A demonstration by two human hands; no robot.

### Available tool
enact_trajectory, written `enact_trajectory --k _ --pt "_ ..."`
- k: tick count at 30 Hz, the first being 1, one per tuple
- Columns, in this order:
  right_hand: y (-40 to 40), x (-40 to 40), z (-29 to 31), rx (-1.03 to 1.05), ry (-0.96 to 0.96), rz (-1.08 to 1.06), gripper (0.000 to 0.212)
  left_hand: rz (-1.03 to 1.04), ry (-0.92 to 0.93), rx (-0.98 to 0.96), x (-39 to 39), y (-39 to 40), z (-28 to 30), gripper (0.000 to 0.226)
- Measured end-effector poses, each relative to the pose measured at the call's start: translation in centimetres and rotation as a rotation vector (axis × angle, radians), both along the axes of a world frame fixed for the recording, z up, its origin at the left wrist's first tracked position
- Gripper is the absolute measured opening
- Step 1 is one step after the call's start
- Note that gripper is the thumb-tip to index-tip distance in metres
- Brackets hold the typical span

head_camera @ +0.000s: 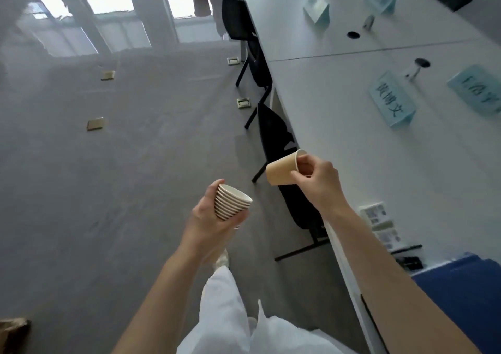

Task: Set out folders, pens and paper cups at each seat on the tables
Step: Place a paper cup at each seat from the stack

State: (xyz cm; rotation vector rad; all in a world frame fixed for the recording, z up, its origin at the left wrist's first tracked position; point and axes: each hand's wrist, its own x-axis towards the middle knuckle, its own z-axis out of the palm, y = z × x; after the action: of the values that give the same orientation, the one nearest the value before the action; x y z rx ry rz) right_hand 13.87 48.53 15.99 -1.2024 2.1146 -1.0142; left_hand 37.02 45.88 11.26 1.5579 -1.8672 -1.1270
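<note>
— Nearest the camera, what do you see?
— White trousers [225,310] low in the middle, and a blue folder [461,286] on the desk [339,115] at the lower right, with a black pen [406,249] just beyond it.

— And the left hand?
— The left hand [214,218] is wrapped around a stack of paper cups [230,201], fingers curled about the stack's lower part. The stack tilts, its open mouth turned up and to the right. It is held over the grey floor [122,177], apart from the desk.

— The right one?
— A little farther on, the right hand [317,177] pinches a single paper cup [282,170] at its rim, thumb and fingers closed on it. That cup lies on its side in the air, base pointing left, over the desk's near edge and a black chair [273,134].

— Are the two touching?
— No, the single cup is near the stack but apart from it.

— What lies beyond?
— On the desk, small printed cards [376,218] by the edge, then pale blue name cards [390,101] standing farther in, their writing too blurred to read. More black chairs [238,20] line the desk's left side. Farthest off are windows [108,1], washed out by the light.
</note>
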Motion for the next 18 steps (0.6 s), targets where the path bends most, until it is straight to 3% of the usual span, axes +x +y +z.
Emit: enact_trajectory --k 3,10,18 --pt "-4.9 -3.0 -0.5 0.028 0.115 -0.103 0.027 -0.089 0.008 0.022 -2.2 -6.4 0.1 0.076" --pt "-13.9 -7.8 -2.8 0.162 0.270 -0.212 0.005 -0.303 0.010 0.055 -7.0 -19.2 1.6 0.072" --pt "-19.3 -15.2 -6.6 0.364 0.405 -0.232 0.009 -0.391 -0.017 0.067 -13.1 -28.8 0.8 0.076"
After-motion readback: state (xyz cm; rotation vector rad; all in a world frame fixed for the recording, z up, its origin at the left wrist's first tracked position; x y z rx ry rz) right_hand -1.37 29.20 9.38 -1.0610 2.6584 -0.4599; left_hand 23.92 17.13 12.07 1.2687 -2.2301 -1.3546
